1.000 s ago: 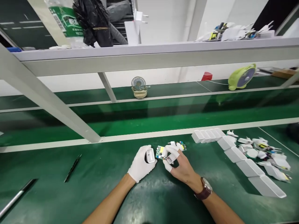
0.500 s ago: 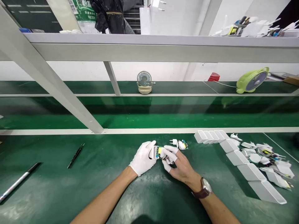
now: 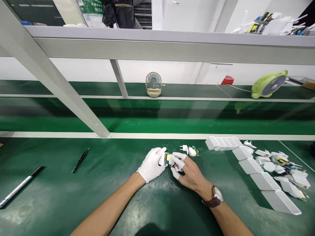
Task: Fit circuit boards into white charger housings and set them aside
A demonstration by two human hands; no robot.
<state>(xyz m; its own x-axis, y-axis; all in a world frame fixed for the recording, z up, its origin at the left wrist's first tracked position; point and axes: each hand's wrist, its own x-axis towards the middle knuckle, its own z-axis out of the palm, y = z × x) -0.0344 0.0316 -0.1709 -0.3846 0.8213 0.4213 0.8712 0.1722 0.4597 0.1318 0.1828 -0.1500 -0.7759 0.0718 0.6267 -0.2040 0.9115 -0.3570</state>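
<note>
My left hand [image 3: 152, 165], in a white glove, is closed around a small white charger housing [image 3: 162, 159]. My right hand [image 3: 189, 171], bare with white finger cots and a wristwatch, pinches a small green circuit board [image 3: 168, 158] whose end sits in the housing's opening. Both hands rest low over the green bench mat [image 3: 123, 196]. Just beyond them lies a white plug piece with another small board [image 3: 189, 150].
A row of white housings [image 3: 248, 164] curves along the right, beside a heap of plug parts and boards [image 3: 280, 167]. Black tweezers [image 3: 80, 160] and a pen [image 3: 21, 186] lie at left. A small fan [image 3: 153, 84] and a green fan [image 3: 269, 84] stand beyond the conveyor.
The circuit board, held apart from the housing a second ago, has been brought to it and now sits partly inside. Both hands have closed together.
</note>
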